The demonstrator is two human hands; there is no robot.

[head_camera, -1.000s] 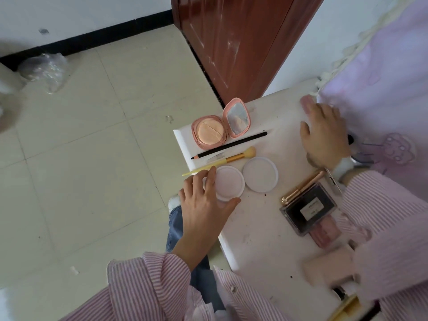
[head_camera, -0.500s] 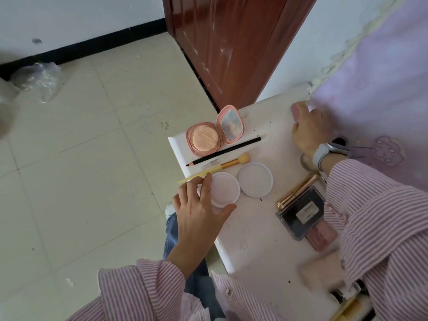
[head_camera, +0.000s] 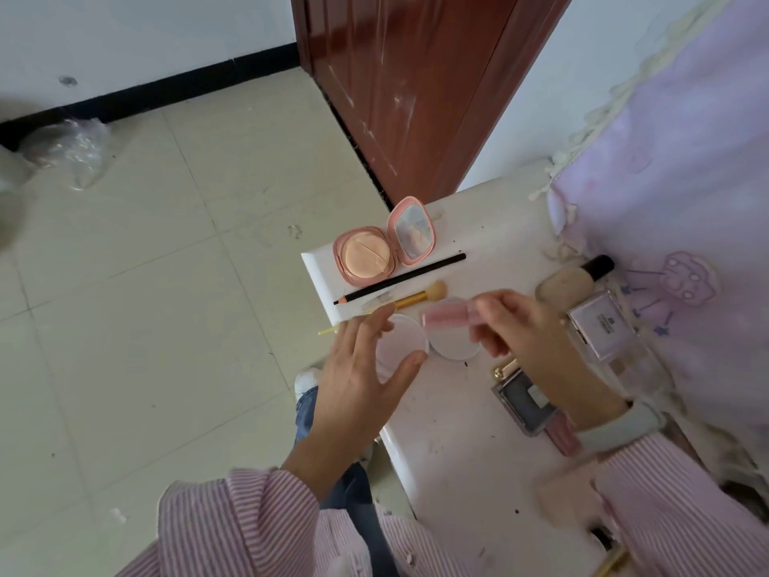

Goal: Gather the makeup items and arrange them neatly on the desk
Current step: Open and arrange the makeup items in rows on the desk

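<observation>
From my remote seat I see the white desk (head_camera: pixel 457 443) running under both hands, its far corner past the grip, with a lilac patterned cloth (head_camera: pixel 674 168) draped along the side right of the grip. The right hand (head_camera: pixel 528 331) pinches a small blurred pink tube (head_camera: pixel 447 316) between thumb and fingertips, lifted above the desk; I cannot tell how the tube's far end sits. Left of the grip, the left hand (head_camera: pixel 366 376) is spread, fingers straight, hovering over a round pale-pink lid (head_camera: pixel 401 345); I cannot tell whether it touches. Directly below the tube lies a second round white disc (head_camera: pixel 453 347), just beside the first. Beyond the grip sits an open peach-pink compact with mirror and puff (head_camera: pixel 383 243), then a long black pencil (head_camera: pixel 399 279), then a gold-handled brush with a tan head (head_camera: pixel 416 299), all lying roughly parallel. Right of the grip rests a beige bottle with a black cap (head_camera: pixel 574 281) and a clear-cased lilac palette (head_camera: pixel 603 326). Nearer me than the grip, partly under the right wrist, lies a dark grey rectangular palette (head_camera: pixel 520 399). A pale watch band (head_camera: pixel 620 426) circles the right wrist above a pink striped sleeve (head_camera: pixel 686 514).
</observation>
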